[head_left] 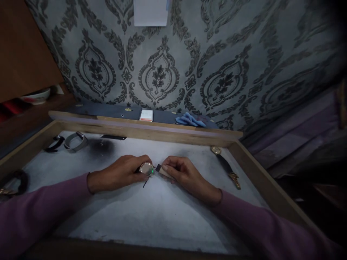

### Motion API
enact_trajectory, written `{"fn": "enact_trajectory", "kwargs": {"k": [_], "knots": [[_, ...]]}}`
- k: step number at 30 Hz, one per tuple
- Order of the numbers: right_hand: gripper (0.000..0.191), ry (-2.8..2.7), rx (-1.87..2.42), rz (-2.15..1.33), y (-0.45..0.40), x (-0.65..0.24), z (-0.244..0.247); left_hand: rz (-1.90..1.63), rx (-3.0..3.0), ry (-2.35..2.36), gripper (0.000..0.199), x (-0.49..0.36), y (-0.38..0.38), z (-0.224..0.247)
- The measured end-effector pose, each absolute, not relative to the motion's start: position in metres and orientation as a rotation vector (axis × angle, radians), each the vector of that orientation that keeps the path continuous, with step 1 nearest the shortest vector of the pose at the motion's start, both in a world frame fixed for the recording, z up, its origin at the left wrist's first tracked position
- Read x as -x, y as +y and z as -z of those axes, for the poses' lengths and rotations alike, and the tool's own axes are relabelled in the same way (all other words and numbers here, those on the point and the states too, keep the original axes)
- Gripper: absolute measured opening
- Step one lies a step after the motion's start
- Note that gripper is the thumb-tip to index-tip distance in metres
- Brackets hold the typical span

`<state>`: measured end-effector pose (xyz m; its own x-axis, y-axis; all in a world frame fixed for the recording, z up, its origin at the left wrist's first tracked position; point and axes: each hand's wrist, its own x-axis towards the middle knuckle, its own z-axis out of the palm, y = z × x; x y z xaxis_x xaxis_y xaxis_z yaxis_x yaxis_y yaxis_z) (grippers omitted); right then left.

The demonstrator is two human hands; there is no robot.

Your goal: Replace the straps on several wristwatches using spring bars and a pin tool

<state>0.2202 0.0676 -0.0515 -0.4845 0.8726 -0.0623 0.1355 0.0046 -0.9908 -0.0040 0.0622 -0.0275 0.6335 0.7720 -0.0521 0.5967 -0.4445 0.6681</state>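
My left hand (120,172) is closed around the edge of a round, shiny watch case (146,169), its bright face turned up and a green glint at its right side. My right hand (187,175) pinches a small flat beige block (166,173) with a dark end. That dark end points at the watch case, with a narrow gap between them. A thin dark strip (145,183) shows just below the watch case; whether it is attached to it I cannot tell. Both hands are over the white surface (151,220) of a wood-framed tray.
Watches lie at the left: a black-strapped one (55,143), a grey-banded one (76,142) and a dark one (16,182). A gold watch with a black strap (226,164) lies right. A black strip (114,137) is at the back. Beyond the wooden rim (151,126) are a small box (146,115) and blue cloth (190,119).
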Motion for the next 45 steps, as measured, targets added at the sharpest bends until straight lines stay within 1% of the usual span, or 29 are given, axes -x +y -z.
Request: {"fn": "enact_trajectory", "kwargs": {"k": [6,14,28,45], "knots": [[0.029,-1.728,0.985,-1.543,0.0662,-0.2198,0.0516,-0.357,-2.075,0.993,0.018,0.0075,0.0673,0.0310],[0.022,-1.777,0.975,-1.517,0.0636,-0.2203,0.0479,-0.390,-1.959,0.945,0.017,0.0073,0.0664,0.0314],[0.025,-1.827,1.001,-1.502,0.0637,-0.2202,0.0468,-0.399,-1.951,0.960,0.012,0.0060,0.0646,0.0283],[0.022,-1.817,1.012,-1.516,0.0638,-0.2202,0.0483,-0.390,-2.038,0.993,0.007,0.0042,0.0629,0.0269]]}}
